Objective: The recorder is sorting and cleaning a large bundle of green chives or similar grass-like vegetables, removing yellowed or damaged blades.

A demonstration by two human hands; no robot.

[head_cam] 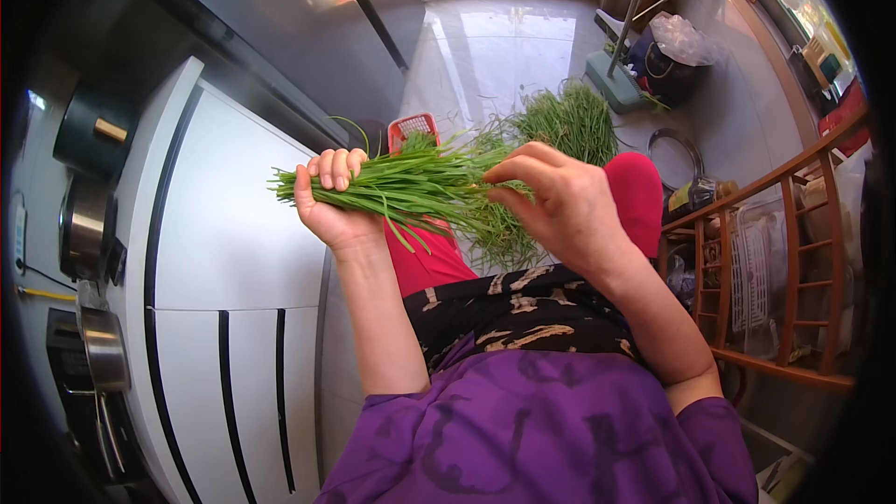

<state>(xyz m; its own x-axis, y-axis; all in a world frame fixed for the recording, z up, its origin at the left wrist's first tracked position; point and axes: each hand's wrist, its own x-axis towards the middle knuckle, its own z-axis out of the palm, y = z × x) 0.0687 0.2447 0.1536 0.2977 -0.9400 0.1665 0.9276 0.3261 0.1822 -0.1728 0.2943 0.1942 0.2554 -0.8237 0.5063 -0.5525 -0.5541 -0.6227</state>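
My left hand [339,199] is closed around a bunch of long thin green leaves, like garlic chives [420,182], held sideways above my lap. The cut ends stick out to the left of the fist and the loose tips fan to the right. My right hand [542,192] is at those tips, thumb and fingers bent towards each other; whether a leaf is pinched between them I cannot tell. A larger heap of the same greens [570,122] lies on the floor beyond my knees. Loose, tangled trimmings [507,234] are on the floor between my legs.
A red plastic basket [414,124] with greens stands on the floor by the dark cabinet. White drawers [238,224] rise at left, with pots on the counter above. At right are a green dustpan [616,84], a dark bag [661,63], a bottle [689,199] and a wooden rack [787,273].
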